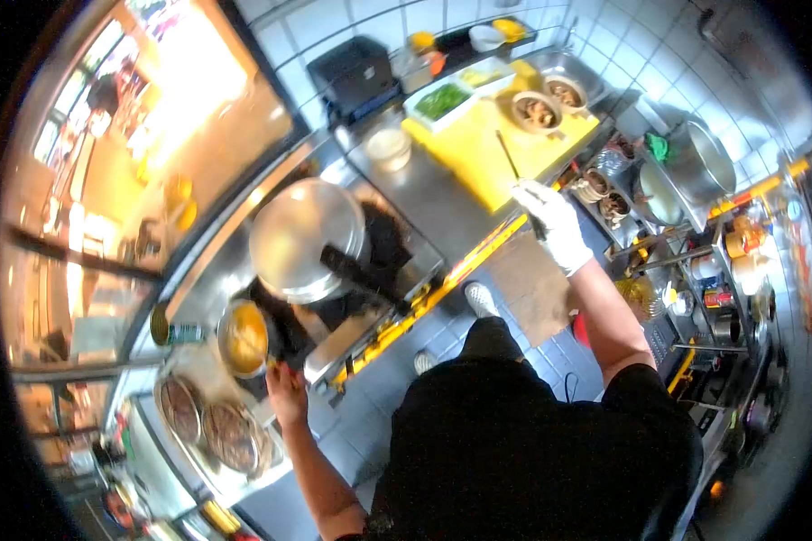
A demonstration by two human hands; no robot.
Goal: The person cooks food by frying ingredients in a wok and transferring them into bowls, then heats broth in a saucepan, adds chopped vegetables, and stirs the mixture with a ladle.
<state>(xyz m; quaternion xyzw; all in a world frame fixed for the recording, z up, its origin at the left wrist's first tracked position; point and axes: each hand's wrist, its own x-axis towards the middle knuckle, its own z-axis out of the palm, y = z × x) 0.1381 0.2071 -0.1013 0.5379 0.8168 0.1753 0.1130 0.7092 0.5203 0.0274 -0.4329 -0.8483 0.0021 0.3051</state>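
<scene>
At lower left my bare left hand (287, 394) is closed at the near edge of a small pan (228, 361) with orange-yellow food in it; the handle is mostly hidden by my fingers. My right hand (555, 227), in a white glove, is closed around a thin dark utensil (509, 155). Its tip points away from me, above the yellow cutting board (465, 167). Blur hides the utensil's exact kind. Two bowls of brownish pieces, a nearer bowl (537, 114) and a farther bowl (566, 93), stand at the board's far right.
A large lidded pot (305, 236) occupies the stove between my hands. White trays, one with chopped greens (441, 102), sit behind the board. Two round containers of dark food (232, 436) stand at lower left. Shelves with pots (686, 167) line the right side.
</scene>
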